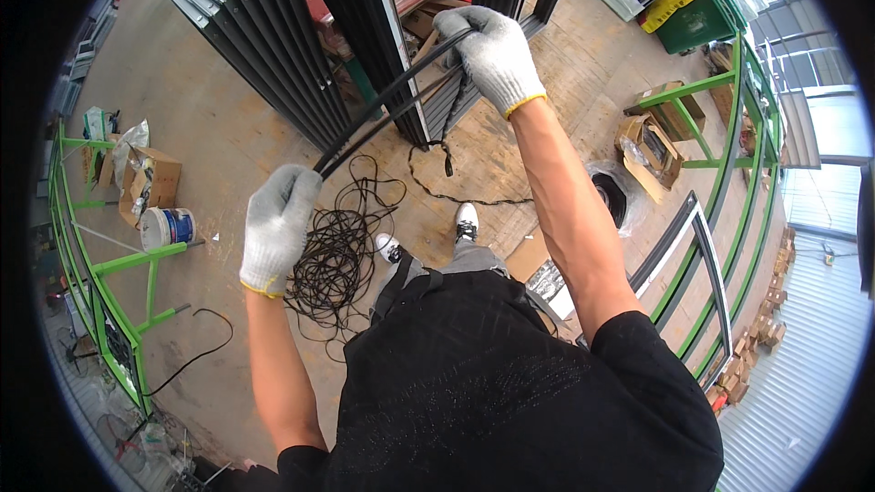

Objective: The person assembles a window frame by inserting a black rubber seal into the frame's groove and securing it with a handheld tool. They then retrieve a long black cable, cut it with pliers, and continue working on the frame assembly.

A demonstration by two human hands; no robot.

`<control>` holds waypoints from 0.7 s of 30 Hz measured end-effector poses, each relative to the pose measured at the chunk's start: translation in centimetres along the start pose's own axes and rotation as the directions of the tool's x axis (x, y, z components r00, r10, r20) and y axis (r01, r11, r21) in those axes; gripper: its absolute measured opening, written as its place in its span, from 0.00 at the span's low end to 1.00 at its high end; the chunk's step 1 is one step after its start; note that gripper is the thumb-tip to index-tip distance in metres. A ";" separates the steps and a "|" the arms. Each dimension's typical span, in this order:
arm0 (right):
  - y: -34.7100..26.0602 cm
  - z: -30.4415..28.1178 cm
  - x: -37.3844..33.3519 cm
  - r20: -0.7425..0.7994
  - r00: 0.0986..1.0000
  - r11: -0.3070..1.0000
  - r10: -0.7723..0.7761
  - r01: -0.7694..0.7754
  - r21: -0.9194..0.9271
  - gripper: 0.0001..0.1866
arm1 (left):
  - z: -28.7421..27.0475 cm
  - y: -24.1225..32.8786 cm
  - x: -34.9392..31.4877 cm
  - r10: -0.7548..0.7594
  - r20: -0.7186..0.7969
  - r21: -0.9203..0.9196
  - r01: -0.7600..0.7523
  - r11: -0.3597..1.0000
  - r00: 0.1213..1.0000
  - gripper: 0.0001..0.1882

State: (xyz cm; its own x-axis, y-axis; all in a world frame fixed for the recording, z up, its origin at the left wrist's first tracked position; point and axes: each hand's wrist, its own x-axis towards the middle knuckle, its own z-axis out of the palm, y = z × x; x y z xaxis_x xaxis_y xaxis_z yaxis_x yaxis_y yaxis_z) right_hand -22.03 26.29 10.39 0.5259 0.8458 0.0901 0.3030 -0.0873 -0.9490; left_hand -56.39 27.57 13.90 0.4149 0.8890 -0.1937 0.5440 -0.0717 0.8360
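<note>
- Head view: looking down on a black strip (394,89), running as two strands aslant between left hand (278,228) and right hand (492,53).
- Left hand: clasping the lower end of the span in a narrow, gloved fist, seemingly enclosing both strands, near a loose black tangle (333,251) on the floor (219,164).
- Right hand: holding the upper end in a curled, gloved grip; hiding the exact seating of the second strand.
- Position of the black strip: hanging above the floor, crossing the view of the upright dark frames (401,46); not showing whether touching them, nor whether joining the tangle.
- Handling, as judged: probably weighing little and flexing like rubber or soft plastic, judging by the gentle bow of the span; likely resisting breakage, yet possibly stretching or kinking under a hard pull.
- Surface, as judged: looking fairly smooth, so perhaps sliding through a slack grip; probably snagging if joining the tangle.
- Best hold, as judged: gripping near both ends of the span, gathering the strands side by side, pulling only lightly and avoiding twist.
</note>
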 end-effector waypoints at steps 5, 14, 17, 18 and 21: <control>1.1 0.2 -0.7 0.082 0.997 0.956 -0.012 0.035 -0.290 0.13 | -3.7 2.9 -2.4 0.215 -0.169 0.242 -0.171 0.955 0.962 0.09; 4.8 2.7 -0.1 0.091 0.993 0.987 0.071 -0.056 -0.153 0.12 | -13.6 10.2 -5.0 0.450 -0.248 0.594 -0.233 0.770 0.858 0.03; 6.9 1.0 0.8 0.134 0.969 0.977 0.206 -0.196 -0.087 0.10 | -16.8 10.5 -6.4 0.478 -0.268 0.652 -0.208 0.729 0.836 0.04; 7.8 0.8 0.9 0.152 0.955 0.966 0.256 -0.244 -0.088 0.10 | -17.6 10.2 -6.7 0.467 -0.283 0.682 -0.167 0.712 0.837 0.04; 10.4 1.5 0.1 0.247 0.942 0.974 0.227 -0.222 -0.051 0.11 | -18.3 8.2 -7.6 0.425 -0.268 0.690 -0.136 0.711 0.864 0.05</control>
State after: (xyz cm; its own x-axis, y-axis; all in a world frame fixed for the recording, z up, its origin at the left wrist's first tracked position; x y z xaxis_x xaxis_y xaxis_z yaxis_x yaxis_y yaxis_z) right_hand -19.97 26.29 0.11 0.3676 0.9070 -0.2057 0.2190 -0.2993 -0.9287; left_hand -68.45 28.49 31.69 0.3943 0.8592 0.3260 0.8336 -0.4837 0.2667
